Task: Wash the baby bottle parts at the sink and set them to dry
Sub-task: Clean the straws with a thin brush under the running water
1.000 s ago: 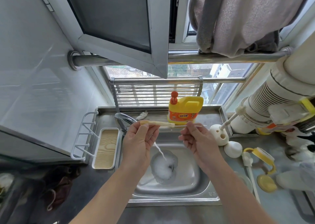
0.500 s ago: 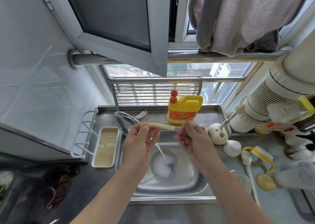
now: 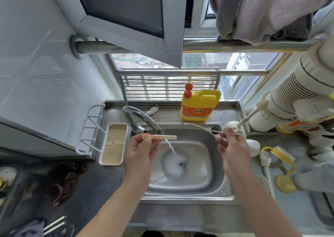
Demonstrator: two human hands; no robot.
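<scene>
A straw (image 3: pixel 160 137) is pinched level by the left hand (image 3: pixel 139 151) under the tap (image 3: pixel 140 116); at its 3 o'clock a thin brush (image 3: pixel 219 131) is pinched by the right hand (image 3: pixel 233 147).

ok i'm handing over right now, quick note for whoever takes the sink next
Left hand pinches the straw level at the tap, water running.
Right hand pinches the thin straw brush, clear of the straw.
Foam lies in the sink.
Yellow handle ring, yellow cap and white dome sit on the counter, right; washed or not, cannot tell.
Left: rinse the straw, set everything to dry.
</scene>
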